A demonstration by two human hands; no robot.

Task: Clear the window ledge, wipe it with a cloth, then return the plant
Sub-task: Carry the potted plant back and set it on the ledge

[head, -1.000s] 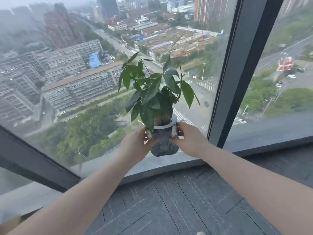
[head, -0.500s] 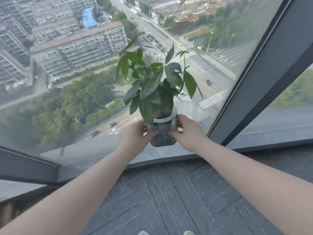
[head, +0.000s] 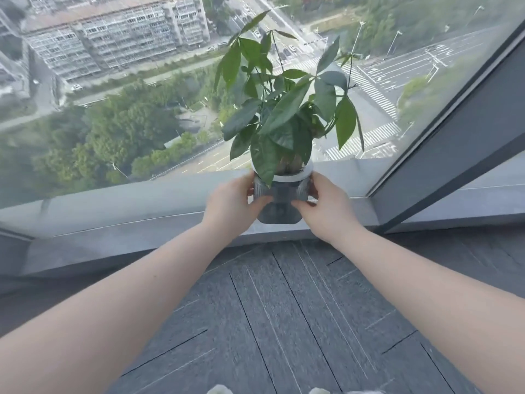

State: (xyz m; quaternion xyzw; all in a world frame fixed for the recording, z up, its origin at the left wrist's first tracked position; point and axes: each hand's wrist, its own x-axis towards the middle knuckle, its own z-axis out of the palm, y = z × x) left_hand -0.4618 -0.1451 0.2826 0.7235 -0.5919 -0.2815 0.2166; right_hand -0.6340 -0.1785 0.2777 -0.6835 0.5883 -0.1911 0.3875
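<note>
Two bare arms reach over dark floor tiles. The left hand [head: 231, 204] and right hand [head: 331, 207] clasp a potted plant [head: 281, 197] from both sides at the window ledge [head: 127, 231]. Keeping it level and upright suits the move.

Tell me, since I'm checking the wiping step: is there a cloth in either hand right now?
No: the left hand and the right hand both clasp the plant pot, with no cloth in sight.
</note>
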